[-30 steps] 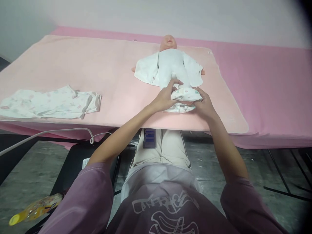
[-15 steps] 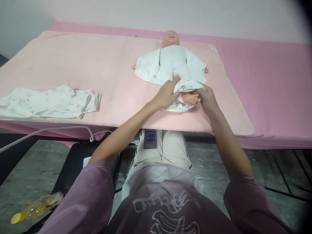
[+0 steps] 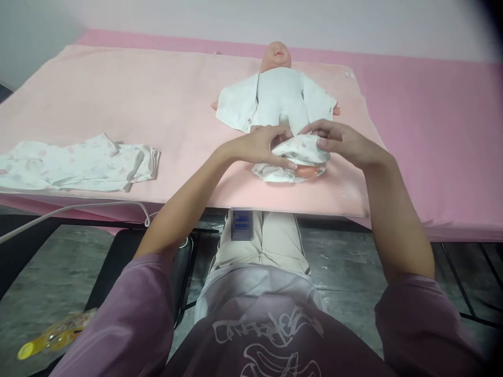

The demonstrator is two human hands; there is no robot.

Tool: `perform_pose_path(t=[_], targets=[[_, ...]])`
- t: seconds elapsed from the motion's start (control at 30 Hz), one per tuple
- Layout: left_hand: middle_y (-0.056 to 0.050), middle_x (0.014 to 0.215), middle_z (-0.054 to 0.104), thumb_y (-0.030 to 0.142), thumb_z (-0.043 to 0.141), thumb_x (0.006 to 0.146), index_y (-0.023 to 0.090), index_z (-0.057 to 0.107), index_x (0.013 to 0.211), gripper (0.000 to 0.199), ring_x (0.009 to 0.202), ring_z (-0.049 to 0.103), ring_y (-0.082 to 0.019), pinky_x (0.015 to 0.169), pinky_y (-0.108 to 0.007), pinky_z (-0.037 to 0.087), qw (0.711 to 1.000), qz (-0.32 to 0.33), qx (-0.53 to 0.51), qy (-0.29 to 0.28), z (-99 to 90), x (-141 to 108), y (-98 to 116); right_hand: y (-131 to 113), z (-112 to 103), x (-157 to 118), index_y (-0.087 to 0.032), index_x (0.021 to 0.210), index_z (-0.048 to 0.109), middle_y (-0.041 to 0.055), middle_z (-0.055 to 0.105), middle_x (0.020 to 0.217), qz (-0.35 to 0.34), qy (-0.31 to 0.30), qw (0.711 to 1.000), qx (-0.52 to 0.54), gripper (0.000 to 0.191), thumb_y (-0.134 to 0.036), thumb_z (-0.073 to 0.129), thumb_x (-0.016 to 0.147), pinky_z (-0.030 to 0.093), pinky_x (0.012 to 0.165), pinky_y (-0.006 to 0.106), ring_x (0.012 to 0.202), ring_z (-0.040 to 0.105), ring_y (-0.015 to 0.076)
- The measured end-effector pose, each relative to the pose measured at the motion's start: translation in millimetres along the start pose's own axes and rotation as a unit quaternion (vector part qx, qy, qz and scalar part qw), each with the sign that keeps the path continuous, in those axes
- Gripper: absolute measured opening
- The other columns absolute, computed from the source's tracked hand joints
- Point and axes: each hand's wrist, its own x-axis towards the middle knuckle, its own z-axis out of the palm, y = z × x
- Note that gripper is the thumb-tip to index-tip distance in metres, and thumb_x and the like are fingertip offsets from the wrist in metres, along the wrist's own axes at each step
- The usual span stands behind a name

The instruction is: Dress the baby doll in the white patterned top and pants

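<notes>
A baby doll [image 3: 276, 56] lies on its back on a pale pink mat, head toward the wall, in a white top [image 3: 280, 91] spread over its arms. Patterned white cloth [image 3: 302, 149] is bunched around its lower legs, and an orange-pink foot [image 3: 307, 171] shows at the near side. My left hand [image 3: 277, 144] rests at the left of the bunched cloth, thumb and fingers apart, some fingertips hidden behind it. At the cloth's right, my right hand [image 3: 334, 139] has its thumb and fingers pinched on the cloth's upper right edge.
Folded patterned baby clothes [image 3: 74, 165] lie at the left of the pale pink mat [image 3: 157, 94]. A darker pink sheet [image 3: 432, 131] covers the table at right. A white cable [image 3: 98, 206] hangs along the front edge. A yellow-capped bottle [image 3: 51, 337] is at lower left.
My right hand has moved up and over the cloth, its elbow swinging outward. My left hand has opened wider around the cloth. The fabric now covers more of the foot.
</notes>
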Motion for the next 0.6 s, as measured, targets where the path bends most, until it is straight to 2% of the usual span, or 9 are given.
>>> perform_pose_path(t=[0.07,0.13,0.2,0.3,0.37,0.43,0.53,0.6], targets=[[-0.007,0.106,0.073,0.062,0.097,0.079,0.025,0.073,0.112,0.055,0.113,0.069,-0.032,0.107,-0.049,0.052,0.997,-0.007,-0.080,-0.018,-13.5,6,-6,-4,-2,16,-0.031,0.126,0.079,-0.0016,0.061,0.082,-0.023,-0.017,1.000,-0.002,0.051,-0.055,0.099,0.087,0.059,0.077,0.037,0.084,0.066,0.0223],[-0.008,0.099,0.071,0.060,0.093,0.087,0.023,0.072,0.101,0.046,0.108,0.071,-0.030,0.101,-0.049,0.055,0.988,-0.027,-0.153,0.023,-22.9,12,-16,0,-3,35,-0.033,0.135,0.077,-0.0030,0.056,0.081,-0.050,-0.039,0.998,-0.026,0.055,-0.059,0.095,0.090,0.056,0.073,0.035,0.076,0.059,0.0183],[-0.008,0.092,0.068,0.059,0.087,0.095,0.021,0.068,0.092,0.043,0.103,0.072,-0.029,0.099,-0.051,0.056,0.977,-0.052,-0.196,0.070,-26.4,14,-28,10,-2,51,-0.032,0.132,0.078,-0.0032,0.054,0.081,-0.071,-0.027,0.995,-0.058,0.055,-0.057,0.097,0.088,0.057,0.073,0.036,0.073,0.056,0.0174],[-0.008,0.089,0.068,0.057,0.087,0.096,0.020,0.070,0.093,0.040,0.101,0.073,-0.029,0.097,-0.052,0.058,0.973,-0.088,-0.184,0.111,-22.2,12,-40,28,3,66,-0.029,0.117,0.079,-0.0010,0.059,0.085,-0.099,0.034,0.989,-0.107,0.047,-0.052,0.101,0.082,0.063,0.084,0.041,0.083,0.062,0.0215],[-0.007,0.090,0.068,0.056,0.089,0.094,0.021,0.074,0.098,0.038,0.103,0.073,-0.029,0.097,-0.050,0.058,0.977,-0.093,-0.157,0.109,-16.3,9,-40,34,8,70,-0.028,0.111,0.078,0.0012,0.066,0.091,-0.118,0.053,0.983,-0.132,0.042,-0.050,0.101,0.083,0.064,0.094,0.045,0.095,0.067,0.0254],[-0.007,0.090,0.068,0.055,0.090,0.093,0.022,0.075,0.099,0.037,0.105,0.073,-0.030,0.097,-0.049,0.058,0.983,-0.082,-0.143,0.087,-11.3,9,-37,33,13,71,-0.028,0.110,0.076,0.0024,0.069,0.095,-0.124,0.042,0.981,-0.145,0.038,-0.049,0.097,0.087,0.063,0.100,0.047,0.101,0.068,0.0274],[-0.007,0.094,0.068,0.055,0.089,0.093,0.021,0.073,0.097,0.038,0.108,0.073,-0.030,0.097,-0.048,0.058,0.982,-0.070,-0.159,0.079,-7.7,12,-37,30,17,72,-0.027,0.113,0.074,0.0027,0.068,0.096,-0.117,0.034,0.983,-0.138,0.034,-0.046,0.093,0.093,0.062,0.100,0.048,0.104,0.069,0.0283],[-0.008,0.097,0.069,0.056,0.084,0.097,0.020,0.071,0.096,0.039,0.109,0.073,-0.030,0.096,-0.048,0.060,0.973,-0.076,-0.192,0.104,-6.4,14,-45,34,14,74,-0.028,0.114,0.073,0.0019,0.066,0.093,-0.109,0.049,0.984,-0.132,0.034,-0.046,0.093,0.093,0.062,0.097,0.047,0.103,0.069,0.0278]])
